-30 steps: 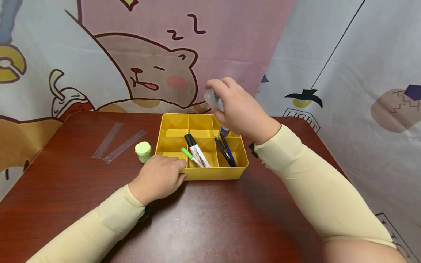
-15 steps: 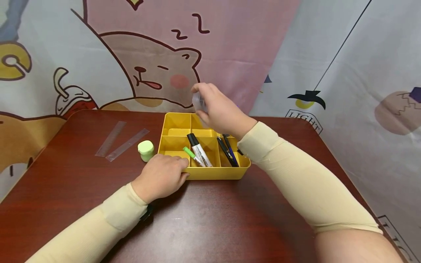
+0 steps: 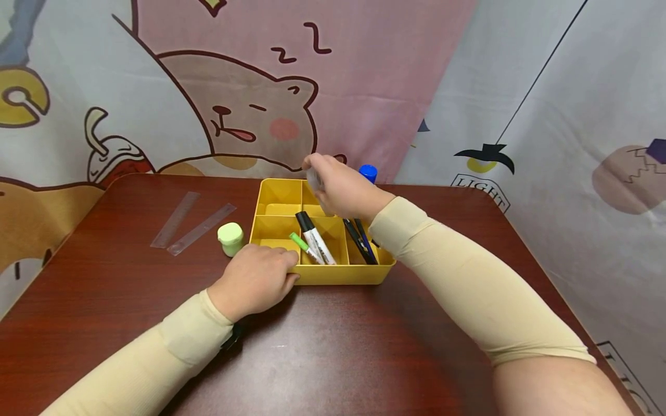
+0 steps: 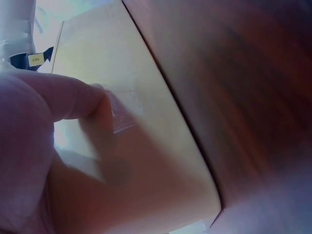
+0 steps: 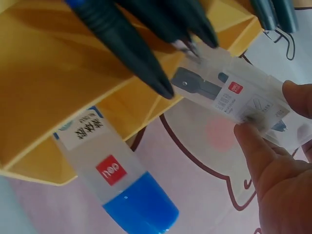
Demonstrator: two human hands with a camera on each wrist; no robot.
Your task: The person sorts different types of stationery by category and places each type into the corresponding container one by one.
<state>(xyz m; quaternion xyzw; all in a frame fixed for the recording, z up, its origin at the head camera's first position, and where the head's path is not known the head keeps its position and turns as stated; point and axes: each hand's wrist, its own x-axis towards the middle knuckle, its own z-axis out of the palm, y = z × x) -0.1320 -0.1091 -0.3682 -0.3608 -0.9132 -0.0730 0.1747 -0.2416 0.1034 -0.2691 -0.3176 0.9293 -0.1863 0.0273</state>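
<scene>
My left hand [image 3: 255, 277] pinches the front wall of a yellow divided tray [image 3: 338, 275], its thumb against the outer face in the left wrist view. Over the tray's back middle compartment, my right hand [image 3: 350, 184] holds a clear plastic case [image 5: 234, 95] by its sides. A white label with a red mark and a dark tool like a drawing compass show through it. Behind that hand a glue bottle [image 5: 119, 168] with a blue cap stands in the back right compartment. Dark pens [image 3: 359, 240] lean in the front right one, partly hidden by the right forearm.
In the front middle compartment lean a black-capped white marker [image 3: 316, 238] and a thinner green-capped pen [image 3: 306, 247]. A pale green lidded tub [image 3: 231, 238] stands left of the tray. Farther left, two clear rulers [image 3: 175, 219] lie on the brown table [image 3: 322, 358].
My right hand has carried the clear case leftward, then down to the back middle compartment. The glue bottle's blue cap has come into view behind it. My left hand keeps its hold.
</scene>
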